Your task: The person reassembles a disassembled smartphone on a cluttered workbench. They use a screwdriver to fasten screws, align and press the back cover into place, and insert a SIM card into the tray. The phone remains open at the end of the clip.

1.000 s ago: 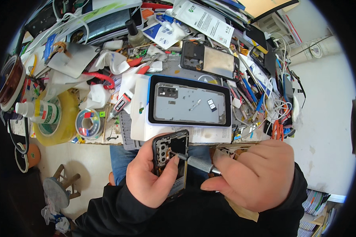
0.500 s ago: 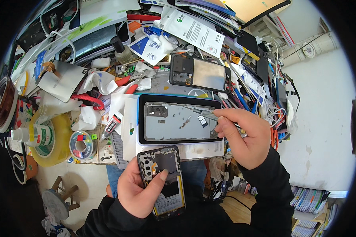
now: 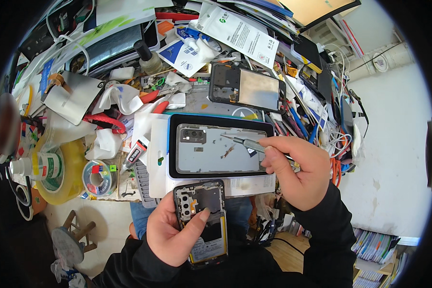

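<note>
My left hand (image 3: pixel 170 233) grips an opened phone (image 3: pixel 201 218) with its back off, the thumb lying across its inner board above the battery. My right hand (image 3: pixel 297 165) pinches a thin metal screwdriver (image 3: pixel 242 141), with the tip pointing left over a grey phone back cover (image 3: pixel 218 150) in a black frame. That cover lies on a white box at the desk's front edge, and small loose parts rest on it near the tool's tip.
Another opened phone frame (image 3: pixel 247 89) lies behind the cover. Left of it are a glue tube (image 3: pixel 134 154), tape rolls (image 3: pixel 97 177), a big yellow tape roll (image 3: pixel 69 173), red-handled pliers (image 3: pixel 103 120), white tissues and a dark bottle (image 3: pixel 146 55). Cables and pens crowd the right side.
My right hand has left the held phone, gone up over the grey back cover, then drawn right with the screwdriver. My left hand has kept the phone, shifting slightly right.
</note>
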{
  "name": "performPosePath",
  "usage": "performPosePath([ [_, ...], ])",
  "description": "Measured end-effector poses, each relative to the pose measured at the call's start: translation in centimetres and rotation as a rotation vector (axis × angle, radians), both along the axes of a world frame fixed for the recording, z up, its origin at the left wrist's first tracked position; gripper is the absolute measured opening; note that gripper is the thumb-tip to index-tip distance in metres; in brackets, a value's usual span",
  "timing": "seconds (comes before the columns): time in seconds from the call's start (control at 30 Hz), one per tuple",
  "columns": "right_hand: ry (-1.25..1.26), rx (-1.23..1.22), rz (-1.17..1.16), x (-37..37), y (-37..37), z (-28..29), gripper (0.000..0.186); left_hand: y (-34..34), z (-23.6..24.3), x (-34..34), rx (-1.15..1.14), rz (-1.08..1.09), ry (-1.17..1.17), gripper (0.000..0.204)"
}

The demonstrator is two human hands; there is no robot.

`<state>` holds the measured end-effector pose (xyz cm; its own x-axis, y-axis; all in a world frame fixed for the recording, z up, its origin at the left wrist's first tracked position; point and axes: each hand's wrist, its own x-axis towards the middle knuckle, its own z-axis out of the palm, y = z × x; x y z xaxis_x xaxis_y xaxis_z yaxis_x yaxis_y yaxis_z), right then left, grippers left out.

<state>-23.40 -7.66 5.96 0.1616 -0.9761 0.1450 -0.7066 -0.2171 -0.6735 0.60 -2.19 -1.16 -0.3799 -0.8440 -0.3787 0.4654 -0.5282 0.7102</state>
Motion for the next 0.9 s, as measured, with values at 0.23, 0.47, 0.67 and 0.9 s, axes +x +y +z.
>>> performPosePath([
  [0.23, 0.059, -0.036, 0.032, 1.3, 1.8, 1.8, 0.017, 0.0, 0.3, 0.0, 0.010, 0.003, 0.082, 0.038],
  [0.47, -0.096, 0.006, 0.065, 1.9, 3.5, 2.8, 0.017, -0.5, 0.3, 0.8, -0.035, 0.137, 0.059, 0.046],
  [0.67, -0.059, 0.014, 0.190, 1.6, 3.0, 3.2, 0.017, -2.4, 0.6, 1.9, -0.009, 0.201, 0.400, 0.052],
  [0.9, -0.134, 0.010, 0.123, 1.6, 3.5, 2.4, 0.020, -2.7, 0.5, 1.2, -0.003, 0.190, 0.358, 0.058],
])
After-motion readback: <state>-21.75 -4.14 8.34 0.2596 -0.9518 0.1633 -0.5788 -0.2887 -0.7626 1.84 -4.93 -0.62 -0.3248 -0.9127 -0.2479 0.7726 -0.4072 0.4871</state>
